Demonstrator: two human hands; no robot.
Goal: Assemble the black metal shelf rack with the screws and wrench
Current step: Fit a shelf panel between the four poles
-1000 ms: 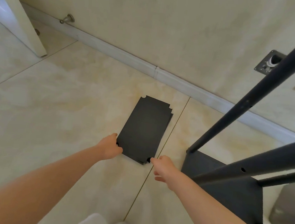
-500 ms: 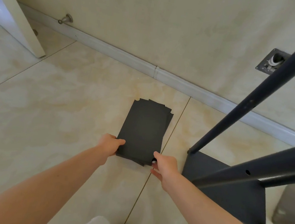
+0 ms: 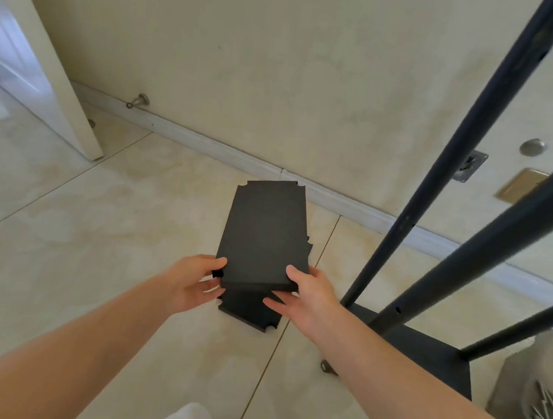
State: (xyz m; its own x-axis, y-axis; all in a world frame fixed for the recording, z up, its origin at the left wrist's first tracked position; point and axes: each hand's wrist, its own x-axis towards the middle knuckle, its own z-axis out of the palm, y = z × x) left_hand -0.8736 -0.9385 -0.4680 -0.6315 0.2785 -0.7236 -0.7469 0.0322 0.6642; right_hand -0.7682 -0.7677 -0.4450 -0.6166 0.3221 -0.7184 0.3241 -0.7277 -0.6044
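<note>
A white door is standing left of glossy cream floor tiles. The left hand and right hand are holding a flat, matte black, notch-cornered shelf panel, fingers clamped on its near corners, above a second panel lying on those tiles. Round black rack poles are rising at the right.

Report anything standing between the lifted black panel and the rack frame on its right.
Left hand and right hand hold the panel's near end. The tile between it and the frame is bare, bar a small metal fitting by the frame's corner. The frame's own slanted poles cross the way in.
</note>
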